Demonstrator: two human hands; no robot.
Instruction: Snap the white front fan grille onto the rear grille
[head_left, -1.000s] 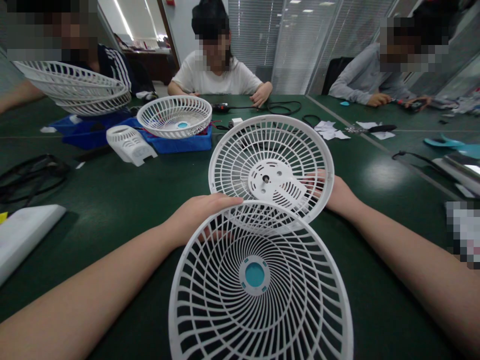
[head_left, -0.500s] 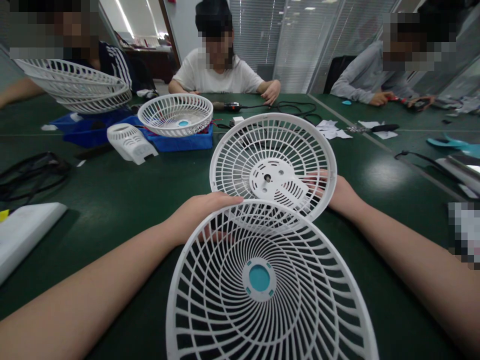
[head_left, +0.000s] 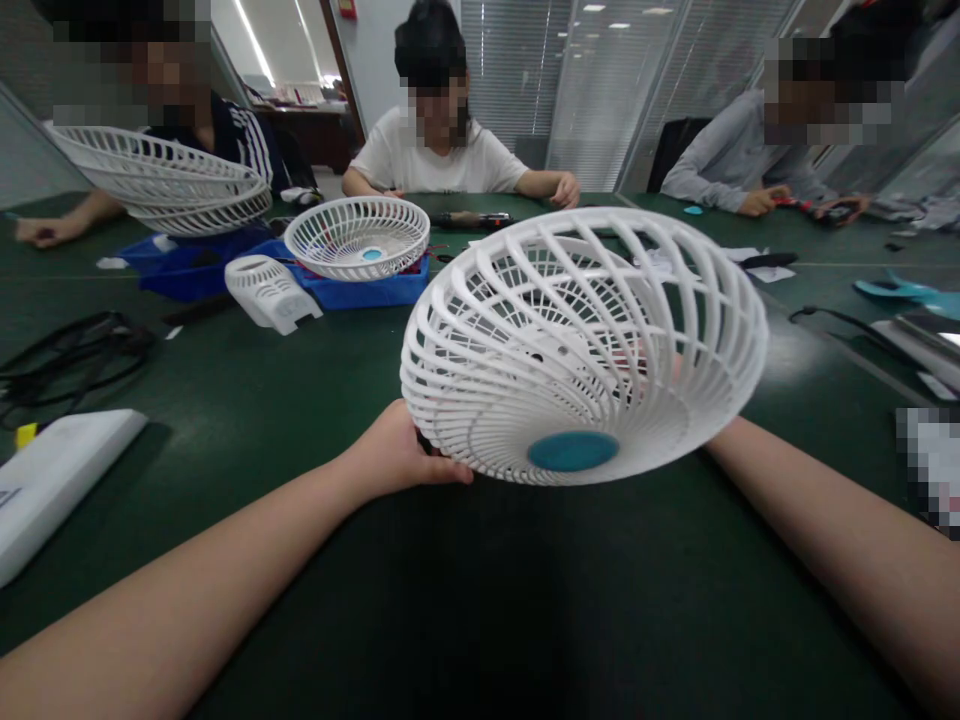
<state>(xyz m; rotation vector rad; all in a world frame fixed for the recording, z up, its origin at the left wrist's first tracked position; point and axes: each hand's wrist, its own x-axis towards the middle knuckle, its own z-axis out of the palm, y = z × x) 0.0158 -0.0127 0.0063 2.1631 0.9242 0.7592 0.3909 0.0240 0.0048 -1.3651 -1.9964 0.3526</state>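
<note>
A white front fan grille [head_left: 487,405] with a blue disc [head_left: 574,452] at its centre is held tilted above the table. My left hand [head_left: 401,455] grips its lower left side, thumb underneath and the other fingers hidden by the slats. Behind it, seen through the slats, is the white rear fan grille [head_left: 551,342] with its vented hub. My right hand [head_left: 679,368] is closed on that rear grille at its right side, mostly covered by the front grille. Whether the two grilles touch cannot be made out.
Another round grille [head_left: 358,240] sits on a blue bin [head_left: 367,290], beside a white vented housing [head_left: 271,292]. Stacked grilles [head_left: 180,185] stand at the left. Black cable [head_left: 75,350] and a white box [head_left: 67,480] lie left. Three people sit around the table.
My left hand has turned the front grille over and raised it away from me, so it now covers much of the rear grille. My right hand stays at the rear grille.
</note>
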